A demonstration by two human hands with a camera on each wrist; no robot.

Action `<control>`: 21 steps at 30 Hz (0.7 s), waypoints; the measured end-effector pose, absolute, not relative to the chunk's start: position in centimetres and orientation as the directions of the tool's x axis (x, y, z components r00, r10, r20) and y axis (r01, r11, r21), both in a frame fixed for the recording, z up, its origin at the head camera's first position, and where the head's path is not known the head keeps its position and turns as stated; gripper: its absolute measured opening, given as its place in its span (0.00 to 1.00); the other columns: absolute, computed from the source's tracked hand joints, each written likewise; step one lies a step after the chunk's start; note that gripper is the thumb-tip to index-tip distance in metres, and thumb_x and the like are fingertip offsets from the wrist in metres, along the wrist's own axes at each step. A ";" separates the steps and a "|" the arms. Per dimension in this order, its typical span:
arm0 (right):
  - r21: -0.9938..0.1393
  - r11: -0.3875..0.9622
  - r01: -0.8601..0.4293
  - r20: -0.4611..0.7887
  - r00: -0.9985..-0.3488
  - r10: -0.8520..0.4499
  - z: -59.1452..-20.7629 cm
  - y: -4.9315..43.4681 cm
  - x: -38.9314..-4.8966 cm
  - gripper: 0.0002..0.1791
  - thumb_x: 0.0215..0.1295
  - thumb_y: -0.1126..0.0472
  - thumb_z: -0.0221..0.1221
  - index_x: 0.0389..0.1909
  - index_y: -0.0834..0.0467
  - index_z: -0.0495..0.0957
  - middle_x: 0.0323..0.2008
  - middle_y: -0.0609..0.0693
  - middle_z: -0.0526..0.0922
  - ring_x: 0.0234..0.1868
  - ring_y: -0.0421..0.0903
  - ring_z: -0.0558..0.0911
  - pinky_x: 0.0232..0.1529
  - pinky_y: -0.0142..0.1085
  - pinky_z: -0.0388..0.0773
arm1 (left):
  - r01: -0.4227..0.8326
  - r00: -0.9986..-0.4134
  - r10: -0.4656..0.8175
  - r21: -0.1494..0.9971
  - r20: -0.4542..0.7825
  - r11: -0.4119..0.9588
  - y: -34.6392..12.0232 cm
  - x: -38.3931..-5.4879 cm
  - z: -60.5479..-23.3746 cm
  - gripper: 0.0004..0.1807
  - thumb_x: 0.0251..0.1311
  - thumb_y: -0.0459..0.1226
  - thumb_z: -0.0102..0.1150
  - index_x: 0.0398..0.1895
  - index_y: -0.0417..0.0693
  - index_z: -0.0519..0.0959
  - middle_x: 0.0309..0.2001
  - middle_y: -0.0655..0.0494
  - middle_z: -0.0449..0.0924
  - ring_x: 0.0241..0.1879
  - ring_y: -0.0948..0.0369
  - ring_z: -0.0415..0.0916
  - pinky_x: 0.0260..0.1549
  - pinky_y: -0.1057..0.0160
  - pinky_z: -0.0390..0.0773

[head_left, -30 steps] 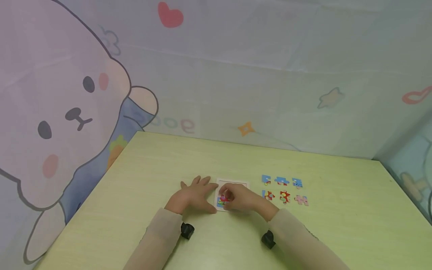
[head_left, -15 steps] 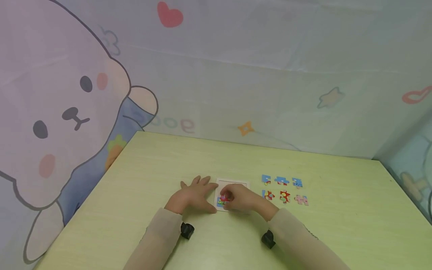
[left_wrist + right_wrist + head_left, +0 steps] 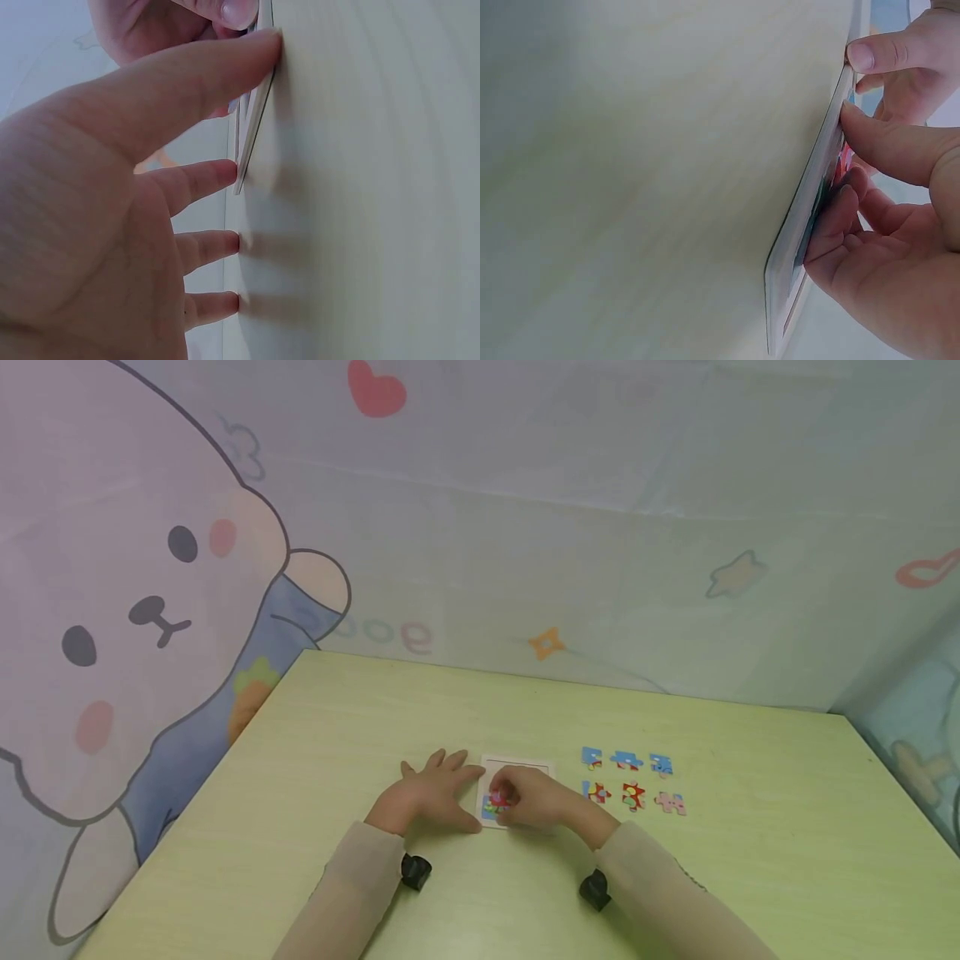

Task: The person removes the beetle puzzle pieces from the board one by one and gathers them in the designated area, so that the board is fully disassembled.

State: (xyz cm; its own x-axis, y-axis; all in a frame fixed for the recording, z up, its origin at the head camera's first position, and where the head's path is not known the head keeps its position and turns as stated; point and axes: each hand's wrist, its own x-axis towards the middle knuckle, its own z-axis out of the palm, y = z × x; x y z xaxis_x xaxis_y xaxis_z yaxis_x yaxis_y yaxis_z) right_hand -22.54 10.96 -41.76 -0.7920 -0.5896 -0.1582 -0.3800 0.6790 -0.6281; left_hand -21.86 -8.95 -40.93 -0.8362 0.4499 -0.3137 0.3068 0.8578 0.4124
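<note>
A small white puzzle tray [image 3: 519,761] lies on the table between the two hands. My left hand [image 3: 429,795] has its fingers spread at the tray's left side. Its thumb and index fingertip meet the tray's edge, while other fingertips rest on the table in the left wrist view. Over the tray, my right hand [image 3: 542,798] bends its fingers and thumb round a red, green and blue puzzle piece [image 3: 492,808] at the lower left corner. In the right wrist view the thumb [image 3: 885,144] is right at the tray's rim; the fingers hide much of the tray's inside.
Several loose jigsaw pieces lie in two rows right of the tray, among them a blue one [image 3: 626,761], a red and yellow one [image 3: 633,796] and a pink one [image 3: 670,803]. A printed cloth [image 3: 480,527] hangs behind the table's back edge.
Both hands stay almost still at the tray, and the loose pieces lie as before. The head view has shifted very slightly.
</note>
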 end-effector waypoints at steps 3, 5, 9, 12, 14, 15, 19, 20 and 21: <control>-0.635 0.673 -0.380 -0.153 -0.792 -0.591 -41.7 11.0 -22.5 0.15 0.54 0.69 0.66 0.42 0.63 0.74 0.32 0.49 0.74 0.36 0.43 0.71 0.41 0.33 0.70 | 0.306 -0.836 0.449 0.413 -0.315 0.858 -9.0 -21.8 -40.9 0.42 0.52 0.52 0.67 0.71 0.58 0.63 0.76 0.48 0.47 0.75 0.41 0.36 0.58 0.22 0.38; -0.639 0.668 -0.382 -0.147 -0.791 -0.594 -41.7 11.0 -22.5 0.15 0.53 0.70 0.67 0.41 0.63 0.74 0.32 0.49 0.74 0.35 0.43 0.71 0.40 0.33 0.70 | 0.306 -0.836 0.449 0.412 -0.316 0.858 -9.0 -21.9 -40.9 0.42 0.53 0.52 0.67 0.71 0.58 0.63 0.76 0.48 0.47 0.75 0.41 0.36 0.58 0.22 0.38; -0.644 0.662 -0.384 -0.142 -0.790 -0.596 -41.6 10.9 -22.4 0.15 0.53 0.70 0.67 0.41 0.63 0.73 0.32 0.49 0.73 0.35 0.42 0.70 0.40 0.33 0.70 | 0.305 -0.836 0.448 0.410 -0.317 0.860 -9.0 -21.9 -41.0 0.42 0.52 0.53 0.67 0.71 0.58 0.63 0.76 0.48 0.47 0.75 0.41 0.36 0.58 0.22 0.38; -0.654 0.658 -0.374 -0.143 -0.792 -0.593 -41.7 10.9 -22.4 0.15 0.53 0.70 0.67 0.39 0.61 0.72 0.31 0.48 0.73 0.34 0.43 0.70 0.38 0.33 0.70 | 0.303 -0.838 0.445 0.407 -0.316 0.861 -8.9 -22.0 -41.1 0.42 0.52 0.53 0.67 0.71 0.59 0.63 0.76 0.49 0.47 0.75 0.41 0.36 0.58 0.22 0.38; -0.660 0.654 -0.370 -0.142 -0.793 -0.592 -41.8 10.9 -22.4 0.15 0.53 0.71 0.67 0.38 0.60 0.71 0.30 0.48 0.72 0.33 0.43 0.70 0.37 0.33 0.69 | 0.302 -0.839 0.443 0.406 -0.315 0.862 -8.9 -22.0 -41.2 0.42 0.52 0.53 0.67 0.71 0.59 0.63 0.76 0.49 0.48 0.75 0.42 0.37 0.58 0.22 0.38; -0.663 0.651 -0.370 -0.140 -0.793 -0.593 -41.8 10.9 -22.4 0.15 0.54 0.71 0.67 0.38 0.59 0.71 0.30 0.48 0.72 0.33 0.43 0.70 0.36 0.33 0.69 | 0.303 -0.840 0.442 0.405 -0.315 0.863 -8.9 -22.0 -41.2 0.42 0.52 0.53 0.67 0.71 0.59 0.63 0.76 0.49 0.48 0.75 0.42 0.37 0.58 0.22 0.38; -0.671 0.642 -0.371 -0.134 -0.791 -0.597 -42.0 10.9 -22.5 0.16 0.54 0.71 0.67 0.38 0.58 0.70 0.30 0.48 0.72 0.32 0.43 0.71 0.35 0.33 0.70 | 0.304 -0.841 0.441 0.401 -0.313 0.864 -8.9 -22.0 -41.3 0.42 0.52 0.54 0.67 0.71 0.60 0.63 0.76 0.49 0.48 0.75 0.41 0.37 0.58 0.22 0.38; -0.673 0.640 -0.370 -0.134 -0.791 -0.598 -42.0 11.0 -22.5 0.16 0.54 0.71 0.67 0.38 0.58 0.70 0.30 0.48 0.72 0.32 0.43 0.71 0.35 0.33 0.70 | 0.305 -0.841 0.442 0.401 -0.313 0.864 -8.9 -22.0 -41.3 0.42 0.52 0.54 0.67 0.71 0.60 0.63 0.76 0.49 0.48 0.75 0.41 0.37 0.58 0.22 0.38; -0.676 0.637 -0.372 -0.132 -0.789 -0.600 -42.0 11.0 -22.5 0.16 0.54 0.71 0.66 0.38 0.58 0.70 0.30 0.48 0.73 0.32 0.42 0.71 0.35 0.33 0.71 | 0.305 -0.841 0.442 0.400 -0.313 0.864 -8.9 -22.0 -41.3 0.42 0.52 0.54 0.67 0.71 0.60 0.63 0.76 0.49 0.48 0.75 0.41 0.38 0.58 0.22 0.38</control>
